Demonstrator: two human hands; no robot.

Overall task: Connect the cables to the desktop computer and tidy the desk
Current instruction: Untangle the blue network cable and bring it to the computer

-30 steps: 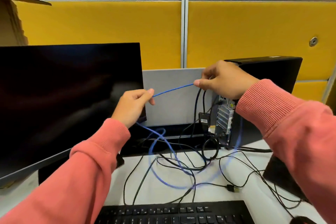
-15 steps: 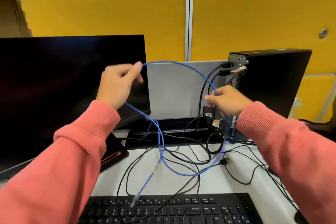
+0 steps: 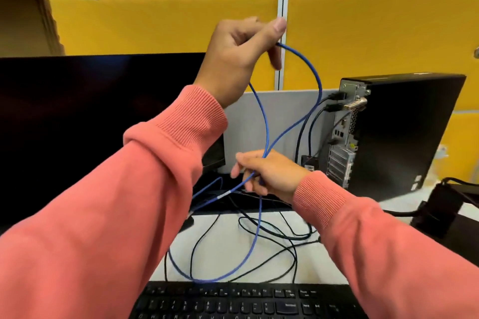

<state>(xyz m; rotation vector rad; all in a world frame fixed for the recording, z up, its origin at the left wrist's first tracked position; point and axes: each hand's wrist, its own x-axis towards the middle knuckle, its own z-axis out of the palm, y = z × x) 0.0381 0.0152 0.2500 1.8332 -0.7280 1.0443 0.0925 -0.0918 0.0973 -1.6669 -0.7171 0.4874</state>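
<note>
A thin blue cable (image 3: 267,124) forms a tall loop in the air and a second loop on the white desk (image 3: 225,241). My left hand (image 3: 238,57) is raised high and pinches the top of the loop. Lower down, my right hand (image 3: 269,173) grips the crossing strands of the blue cable in front of the black desktop computer (image 3: 404,132). The computer stands upright at the right with its rear ports facing me and black cables plugged in near its top. Several black cables (image 3: 280,238) lie tangled on the desk.
A dark monitor (image 3: 90,124) fills the left. A black keyboard (image 3: 246,303) lies along the near edge. A grey panel (image 3: 280,111) and yellow partition wall stand behind. A cardboard box (image 3: 26,21) sits at top left. A black object (image 3: 440,212) rests at right.
My left hand rose and moved right, lifting the blue cable into a taller loop. My right hand dropped lower and left, away from the computer's ports, gathering the strands.
</note>
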